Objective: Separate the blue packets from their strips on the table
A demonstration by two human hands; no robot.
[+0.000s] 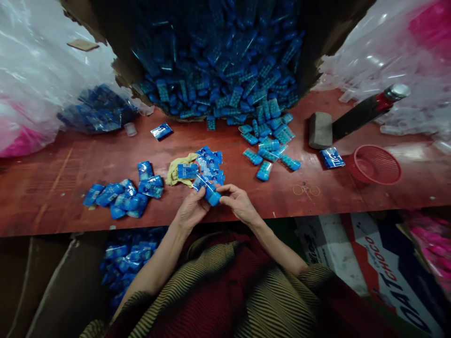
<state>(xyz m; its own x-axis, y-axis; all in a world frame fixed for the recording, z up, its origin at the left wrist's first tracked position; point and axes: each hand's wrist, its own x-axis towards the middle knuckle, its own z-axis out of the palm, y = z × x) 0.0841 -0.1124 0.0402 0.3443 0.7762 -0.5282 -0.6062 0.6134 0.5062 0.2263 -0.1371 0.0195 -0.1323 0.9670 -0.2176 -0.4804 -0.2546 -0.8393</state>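
Observation:
Near the table's front edge, my left hand is closed around a small clear container with a blue cap; a blue printed wrapper seems to be around or against its clear end. My right hand pinches the capped end between thumb and fingers. Just beyond my hands lie loose flat blue wrappers and a crumpled yellow cloth with one wrapper on it. Left of them is a group of wrapped blue packs. To the right sits a loose cluster of containers filled with blue balls.
A torn cardboard box at the back spills many blue containers. On the right stand a red plastic basket, a grey block and a dark bottle-like object. Plastic bags flank the box. More blue packs lie below the table edge.

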